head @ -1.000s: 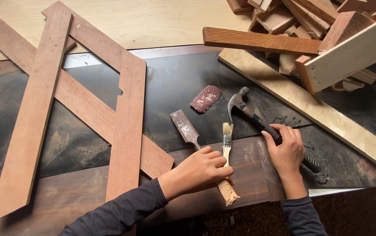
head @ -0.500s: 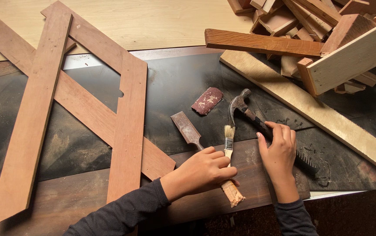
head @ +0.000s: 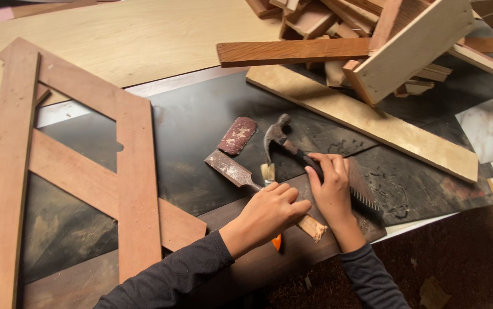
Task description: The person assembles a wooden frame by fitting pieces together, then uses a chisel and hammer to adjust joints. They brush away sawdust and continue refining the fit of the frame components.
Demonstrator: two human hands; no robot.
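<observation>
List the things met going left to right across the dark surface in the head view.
Wooden lattice frame → chisel → left hand → right hand on the hammer → long pale plank.

light: even, soft | shadows: faint | focus: sharp | glare: none

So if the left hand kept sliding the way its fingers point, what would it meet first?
The left hand points right, toward the right hand resting on the hammer handle. It would likely meet that hand first; their fingertips are already almost touching.
</observation>
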